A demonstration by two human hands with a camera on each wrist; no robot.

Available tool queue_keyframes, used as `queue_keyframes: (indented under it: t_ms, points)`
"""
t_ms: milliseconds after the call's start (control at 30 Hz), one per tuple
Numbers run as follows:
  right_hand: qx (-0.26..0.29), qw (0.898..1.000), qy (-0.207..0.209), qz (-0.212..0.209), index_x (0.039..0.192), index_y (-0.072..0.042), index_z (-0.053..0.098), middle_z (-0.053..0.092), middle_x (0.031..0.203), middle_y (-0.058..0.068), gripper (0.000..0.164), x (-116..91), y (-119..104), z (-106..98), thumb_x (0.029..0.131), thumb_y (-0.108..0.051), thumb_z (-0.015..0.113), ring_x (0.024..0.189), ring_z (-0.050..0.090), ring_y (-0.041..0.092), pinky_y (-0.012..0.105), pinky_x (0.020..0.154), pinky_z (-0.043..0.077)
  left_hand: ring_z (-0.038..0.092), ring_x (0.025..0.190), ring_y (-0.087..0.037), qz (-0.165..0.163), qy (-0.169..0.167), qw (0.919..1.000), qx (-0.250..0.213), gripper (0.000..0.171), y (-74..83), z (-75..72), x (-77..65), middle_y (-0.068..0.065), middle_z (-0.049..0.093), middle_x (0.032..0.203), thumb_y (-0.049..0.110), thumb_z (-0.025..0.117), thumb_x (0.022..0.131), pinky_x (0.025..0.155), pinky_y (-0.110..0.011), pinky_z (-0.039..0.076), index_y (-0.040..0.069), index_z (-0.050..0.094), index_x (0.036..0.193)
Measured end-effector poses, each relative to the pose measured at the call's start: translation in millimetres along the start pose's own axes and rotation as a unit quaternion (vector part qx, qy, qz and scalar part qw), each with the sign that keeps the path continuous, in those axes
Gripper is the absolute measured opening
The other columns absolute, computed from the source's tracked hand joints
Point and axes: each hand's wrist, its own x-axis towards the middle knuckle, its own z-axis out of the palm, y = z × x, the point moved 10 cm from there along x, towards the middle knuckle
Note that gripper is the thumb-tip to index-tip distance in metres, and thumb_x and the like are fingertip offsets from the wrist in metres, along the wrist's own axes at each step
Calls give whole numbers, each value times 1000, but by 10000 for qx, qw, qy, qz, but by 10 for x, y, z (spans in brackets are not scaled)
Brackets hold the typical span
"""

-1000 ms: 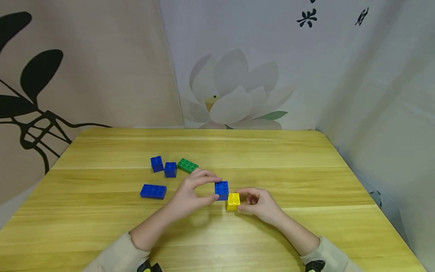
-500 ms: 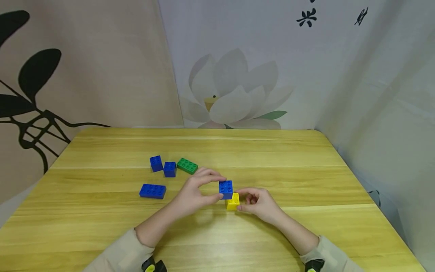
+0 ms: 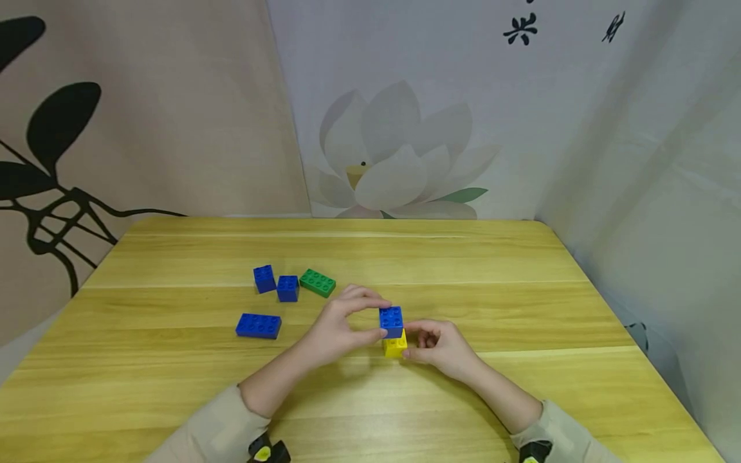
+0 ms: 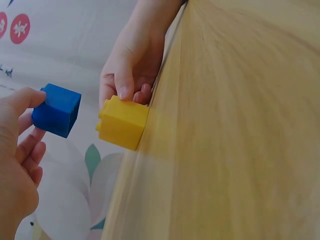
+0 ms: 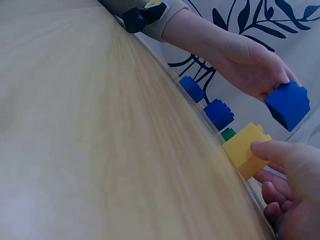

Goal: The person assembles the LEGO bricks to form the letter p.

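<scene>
My left hand (image 3: 341, 321) pinches a square blue building block (image 3: 390, 321) between thumb and fingers. In the left wrist view that blue block (image 4: 57, 110) is held up in the air, apart from the yellow one. A square yellow building block (image 3: 395, 347) sits on the table, studs facing up. My right hand (image 3: 442, 347) holds it from the right with thumb and fingers. From the head, the blue block overlaps the back part of the yellow block. The right wrist view shows a gap between the blue block (image 5: 288, 105) and the yellow block (image 5: 247, 150) below.
Two square blue blocks, one at the far left (image 3: 264, 278) and one beside it (image 3: 287, 289), lie near a long green block (image 3: 317, 282). Closer to me is a long blue block (image 3: 258, 326). The wooden table (image 3: 521, 283) meets a printed curtain (image 3: 405, 141) behind.
My left hand has carried the blue block rightward, from beside the yellow block to over it. My right hand stays in place on the yellow block.
</scene>
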Motion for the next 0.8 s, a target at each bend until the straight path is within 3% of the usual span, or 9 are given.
queue_keyframes:
  t_ms: [200, 433, 800]
  points:
    - [-12, 9998, -60, -171, 113, 4, 67, 57, 74, 6, 36, -3, -46, 10, 79, -1, 76, 63, 46, 14, 20, 55, 35, 47, 110, -13, -12, -77, 10000, -30, 37, -2, 55, 30, 10, 60, 112, 13, 81, 78, 91, -42, 43, 14, 71, 113]
    - [73, 9995, -112, -301, 113, 5, 66, 57, 74, 8, 36, -7, -61, 20, 78, 1, 76, 62, 46, 14, 19, 55, 35, 48, 108, -14, -110, -153, 9996, -220, 36, -33, 108, 46, 9, 60, 110, 11, 81, 77, 90, -50, 44, 12, 71, 111]
    - [140, 9993, -104, -319, 114, 5, 66, 56, 72, 7, 37, -7, -47, 13, 78, 1, 76, 60, 45, 13, 19, 54, 34, 48, 108, -12, -386, -272, 9987, -211, 36, -105, 168, 46, 11, 59, 110, 12, 82, 76, 90, -47, 44, 13, 72, 111]
